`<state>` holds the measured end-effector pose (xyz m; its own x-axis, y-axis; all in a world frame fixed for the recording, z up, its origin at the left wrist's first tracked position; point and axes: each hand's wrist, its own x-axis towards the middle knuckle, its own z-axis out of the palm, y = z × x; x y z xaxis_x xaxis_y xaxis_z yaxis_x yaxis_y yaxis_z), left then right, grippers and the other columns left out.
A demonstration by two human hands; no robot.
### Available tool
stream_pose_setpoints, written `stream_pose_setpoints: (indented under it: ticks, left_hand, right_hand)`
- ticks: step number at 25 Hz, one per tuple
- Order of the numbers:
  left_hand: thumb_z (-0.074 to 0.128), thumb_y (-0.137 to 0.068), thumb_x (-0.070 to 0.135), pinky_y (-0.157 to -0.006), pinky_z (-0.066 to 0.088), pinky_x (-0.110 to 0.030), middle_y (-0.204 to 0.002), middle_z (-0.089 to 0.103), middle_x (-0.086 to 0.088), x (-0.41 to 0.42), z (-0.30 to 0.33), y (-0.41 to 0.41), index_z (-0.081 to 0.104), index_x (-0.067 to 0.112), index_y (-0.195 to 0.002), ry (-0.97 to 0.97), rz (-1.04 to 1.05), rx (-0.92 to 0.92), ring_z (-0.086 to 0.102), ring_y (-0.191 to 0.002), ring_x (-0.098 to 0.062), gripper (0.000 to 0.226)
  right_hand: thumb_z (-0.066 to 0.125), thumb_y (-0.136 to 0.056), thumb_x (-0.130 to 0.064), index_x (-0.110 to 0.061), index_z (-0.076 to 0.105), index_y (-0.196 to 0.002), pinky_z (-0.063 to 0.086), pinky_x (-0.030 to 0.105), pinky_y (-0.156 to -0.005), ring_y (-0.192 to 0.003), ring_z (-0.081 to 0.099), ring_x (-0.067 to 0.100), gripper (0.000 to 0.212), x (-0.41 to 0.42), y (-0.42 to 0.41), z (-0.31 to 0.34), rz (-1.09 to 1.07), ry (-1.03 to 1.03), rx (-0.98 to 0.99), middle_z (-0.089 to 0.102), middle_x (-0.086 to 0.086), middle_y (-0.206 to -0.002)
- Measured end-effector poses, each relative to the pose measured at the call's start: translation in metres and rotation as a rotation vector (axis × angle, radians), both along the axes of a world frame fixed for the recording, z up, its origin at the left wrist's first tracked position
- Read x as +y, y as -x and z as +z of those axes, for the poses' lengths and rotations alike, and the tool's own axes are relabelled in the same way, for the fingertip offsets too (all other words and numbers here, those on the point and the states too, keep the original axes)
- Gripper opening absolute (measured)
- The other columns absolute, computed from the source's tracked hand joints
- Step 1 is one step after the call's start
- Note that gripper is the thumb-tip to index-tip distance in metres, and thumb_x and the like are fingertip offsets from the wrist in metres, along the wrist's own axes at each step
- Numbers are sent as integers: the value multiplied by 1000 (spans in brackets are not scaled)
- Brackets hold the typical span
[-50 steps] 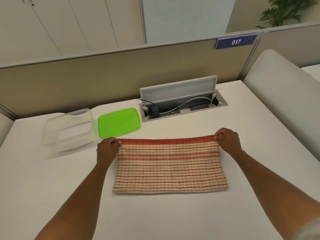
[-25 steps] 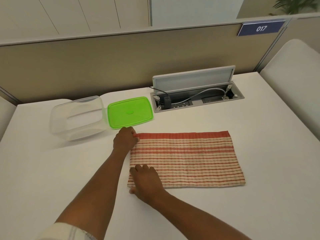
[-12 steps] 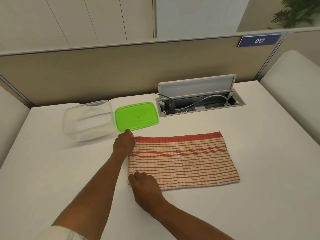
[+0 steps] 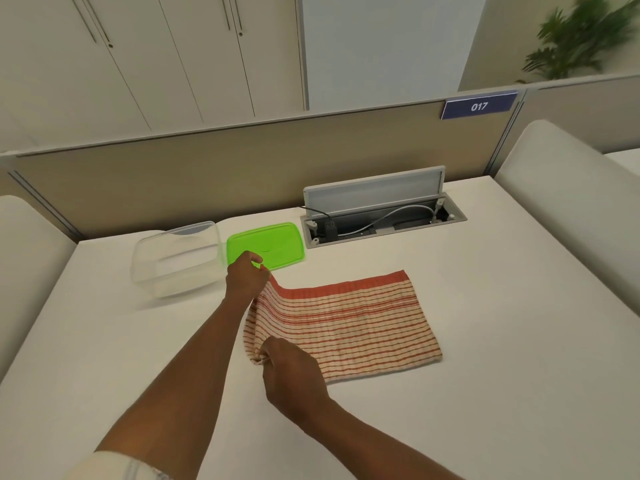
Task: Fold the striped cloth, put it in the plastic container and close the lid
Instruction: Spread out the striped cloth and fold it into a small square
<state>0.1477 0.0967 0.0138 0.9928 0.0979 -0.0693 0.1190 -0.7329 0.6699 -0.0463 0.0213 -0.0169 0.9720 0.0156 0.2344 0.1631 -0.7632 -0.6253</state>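
Head view: left hand (image 4: 246, 279) and right hand (image 4: 289, 370) each pinch a left-edge corner of the striped cloth (image 4: 346, 323), at 6 o'clock from the green lid (image 4: 273, 242). Uneven lifting could skew the fold.

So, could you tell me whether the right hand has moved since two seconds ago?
Yes. The right hand crossed from the striped cloth's far right corner to its near left corner, away from the cable box.

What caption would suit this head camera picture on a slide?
Both hands, left hand and right hand, lift the striped cloth by its left end, beside the open container and green lid.
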Motion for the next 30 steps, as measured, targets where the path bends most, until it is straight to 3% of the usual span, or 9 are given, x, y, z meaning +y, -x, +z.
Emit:
stream_pose_setpoints:
  ticks: [3,6,11,15,19,30]
  left_hand:
    - [68,-81,12,-79,40,-26,-102,72,-11,-37,13,3,64,11,-107,30,-15,-33,64,-99,-29,26]
    - [69,-79,13,-78,42,-28,-101,72,-10,-76,21,6,66,10,-104,49,-35,-43,64,-99,-29,25]
    - [68,-80,11,-74,40,-24,-103,71,-9,-152,16,21,68,10,-97,70,-127,-45,65,-97,-26,18]
    - [67,-86,13,-76,43,-24,-108,69,-6,-204,2,28,68,12,-103,55,-125,3,63,-95,-19,16]
    - [65,-89,14,-70,44,-21,-98,69,-6,-244,-21,34,67,16,-90,4,-151,63,58,-77,-14,3]
    - [66,-88,15,-72,44,-21,-99,70,-4,-309,-54,37,69,13,-95,2,-196,72,59,-81,-12,7]
  right_hand:
    - [49,-96,-29,-23,60,-105,50,11,-73,-78,62,8,16,-32,7,11,-76,-158,28,69,-7,-96]
    - [53,-93,-26,-22,59,-99,49,9,-69,-77,61,6,8,-66,14,19,-107,-309,38,68,-8,-91]
    - [58,-92,-18,-24,59,-91,50,12,-60,-75,63,1,6,-131,28,18,-290,-551,86,63,-17,-79]
    - [62,-91,-21,-22,61,-93,58,19,-70,-82,66,11,2,-173,41,1,-472,-736,243,67,-10,-87]
    - [61,-91,-18,-16,62,-97,62,36,-76,-88,70,20,6,-209,51,-22,-577,-883,360,69,0,-97]
    - [62,-92,-24,-14,66,-98,62,33,-73,-74,74,17,12,-264,60,-47,-719,-1049,559,75,2,-88]
